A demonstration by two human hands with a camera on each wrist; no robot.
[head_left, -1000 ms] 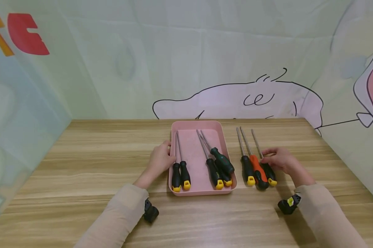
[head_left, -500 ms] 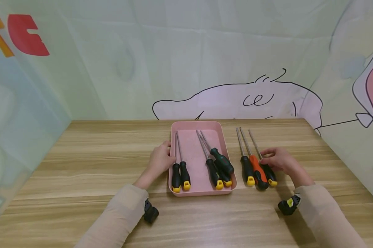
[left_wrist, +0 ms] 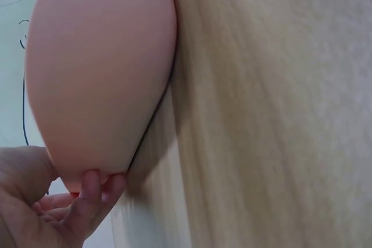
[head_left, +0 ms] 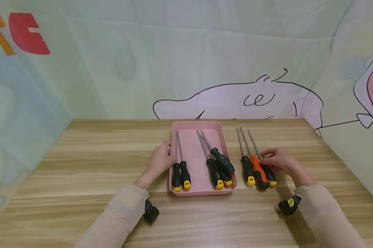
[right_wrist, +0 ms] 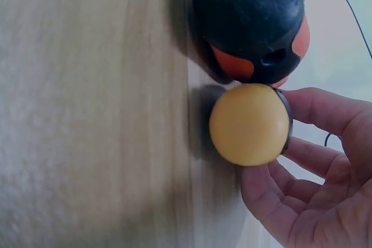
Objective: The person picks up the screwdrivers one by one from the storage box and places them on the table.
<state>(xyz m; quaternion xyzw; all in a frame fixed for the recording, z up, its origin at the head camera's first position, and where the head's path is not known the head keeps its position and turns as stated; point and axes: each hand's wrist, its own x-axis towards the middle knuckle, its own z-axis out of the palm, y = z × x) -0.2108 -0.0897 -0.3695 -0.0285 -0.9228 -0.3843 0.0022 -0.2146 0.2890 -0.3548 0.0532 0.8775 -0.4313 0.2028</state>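
My left hand (head_left: 159, 159) grips the left wall of a pink tray (head_left: 201, 193). In the left wrist view its fingers (left_wrist: 90, 201) bear on the tray's outside, with the thumb at the rim. To the right of the tray, my right hand (head_left: 280, 160) holds a black-and-yellow screwdriver (head_left: 269, 175), which lies on the table. The right wrist view shows thumb and fingers on either side of its yellow-ended handle (right_wrist: 250, 125). Touching it on the left is an orange-and-black screwdriver (head_left: 257, 168), and beyond that lies another black-and-yellow screwdriver (head_left: 247, 170).
Inside the tray, two black-and-yellow screwdrivers (head_left: 185, 175) lie along the left side. A dark green screwdriver (head_left: 222, 161) crosses over black-and-yellow ones (head_left: 213, 172) on the right. The wooden table (head_left: 112, 148) ends at a printed cloth backdrop (head_left: 127, 69).
The shaft tip of the screwdriver in my right hand has swung a little to the left, toward the orange-and-black one. My left hand and the tray stay where they were.
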